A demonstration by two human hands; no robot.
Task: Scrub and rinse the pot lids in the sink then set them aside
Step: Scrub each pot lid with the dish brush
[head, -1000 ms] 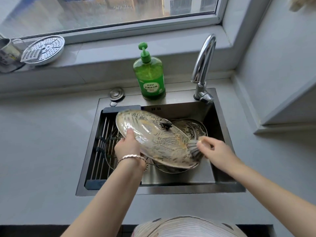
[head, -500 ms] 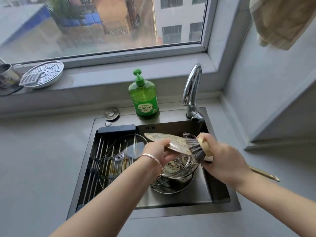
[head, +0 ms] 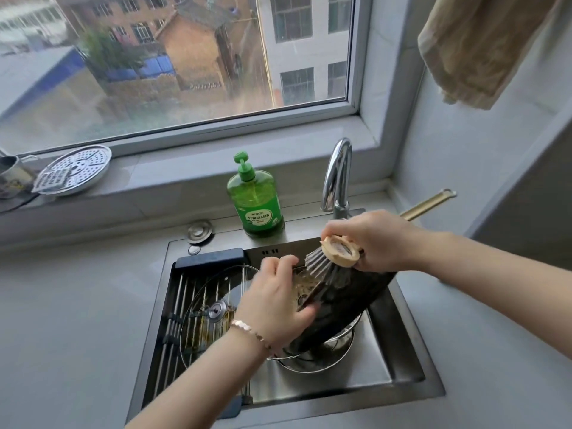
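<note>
At the left of the sink [head: 399, 345], a glass lid [head: 201, 305] lay flat on the drying rack [head: 173, 320], knob up. Just right of it, the left hand [head: 275, 301] gripped the near edge of a tilted lid [head: 349, 301], fingers curled round its rim. This lid was held up over a round metal vessel [head: 322, 360] in the basin, its dark side toward the camera and suds showing by the fingers. At its upper edge the bristles of a brush [head: 337, 255] touched the rim. The right hand [head: 377, 239] was clamped round the brush just behind its pale head. The two hands were apart, one at each end of the lid.

The tilted lid looked stiff and fairly light for one hand, but soap and water probably made it slippery. If it was glass like its neighbour, a knock on the steel could chip it. A wrapped grip on the rim seemed sound. Its knob, hidden from view, would likely give a surer hold for rinsing and setting aside.
</note>
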